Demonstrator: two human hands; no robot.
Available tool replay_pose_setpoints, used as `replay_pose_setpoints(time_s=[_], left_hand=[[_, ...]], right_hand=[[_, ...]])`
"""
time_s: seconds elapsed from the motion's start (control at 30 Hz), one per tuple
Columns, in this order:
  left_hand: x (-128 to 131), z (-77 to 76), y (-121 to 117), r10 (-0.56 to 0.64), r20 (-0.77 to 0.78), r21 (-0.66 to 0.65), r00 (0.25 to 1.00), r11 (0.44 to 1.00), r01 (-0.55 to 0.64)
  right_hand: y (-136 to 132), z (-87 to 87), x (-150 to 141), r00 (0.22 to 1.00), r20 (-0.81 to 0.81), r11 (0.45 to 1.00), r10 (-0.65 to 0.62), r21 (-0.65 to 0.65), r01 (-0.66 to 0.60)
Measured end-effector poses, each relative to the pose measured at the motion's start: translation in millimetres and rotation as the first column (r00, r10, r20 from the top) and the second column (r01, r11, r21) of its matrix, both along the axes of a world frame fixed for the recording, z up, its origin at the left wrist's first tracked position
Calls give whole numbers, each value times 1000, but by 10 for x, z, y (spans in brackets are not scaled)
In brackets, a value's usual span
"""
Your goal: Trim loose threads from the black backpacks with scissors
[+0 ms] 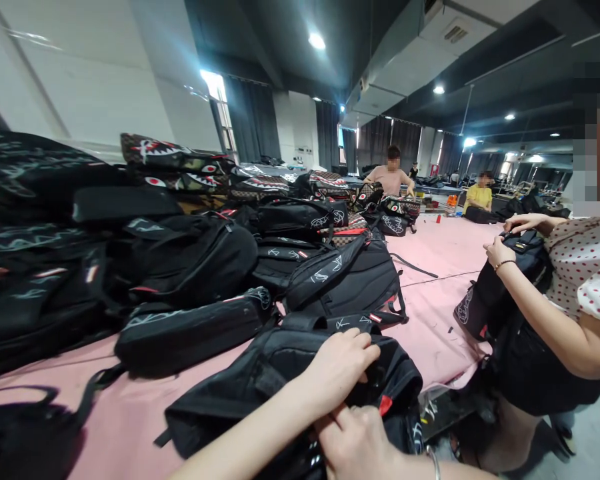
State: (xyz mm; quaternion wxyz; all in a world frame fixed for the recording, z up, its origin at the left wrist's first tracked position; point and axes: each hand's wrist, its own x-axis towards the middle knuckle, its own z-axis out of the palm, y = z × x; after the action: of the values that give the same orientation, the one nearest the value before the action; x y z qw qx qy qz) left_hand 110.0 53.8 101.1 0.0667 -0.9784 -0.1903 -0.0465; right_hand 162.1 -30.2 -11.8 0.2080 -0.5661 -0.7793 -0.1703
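Observation:
A black backpack (260, 380) lies on the pink table (430, 320) right in front of me. My left hand (337, 367) rests on its top with the fingers curled over the fabric, gripping it. Just below, my right hand (357, 443), with a thin bracelet at the wrist, pinches the same backpack near a small red tab (385, 404). Part of the bag hangs over the table's near edge under my hands.
A large heap of black and shark-print backpacks (180, 260) fills the left and middle of the table. At the right a person in a polka-dot top handles another black backpack (523, 263). Two more people sit at the far end.

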Motion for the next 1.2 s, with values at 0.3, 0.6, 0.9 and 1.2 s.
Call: replay_pose_setpoints(time_s=[0.3, 0.6, 0.9, 1.2], left_hand=[[-105, -139, 156, -216, -93, 164, 972, 960, 228], [-340, -177, 479, 202, 546, -1, 813, 971, -241], [-1185, -984, 424, 805, 588, -630, 80, 517, -579], [-1077, -701, 271, 403, 756, -282, 516, 912, -299]], right_hand=[[42, -32, -48, 1000, -2, 998, 23, 53, -23], [23, 67, 43, 998, -54, 997, -13, 71, 17], [5, 0, 93, 990, -117, 997, 74, -16, -76], [11, -19, 207, 967, -182, 980, 177, -63, -191]])
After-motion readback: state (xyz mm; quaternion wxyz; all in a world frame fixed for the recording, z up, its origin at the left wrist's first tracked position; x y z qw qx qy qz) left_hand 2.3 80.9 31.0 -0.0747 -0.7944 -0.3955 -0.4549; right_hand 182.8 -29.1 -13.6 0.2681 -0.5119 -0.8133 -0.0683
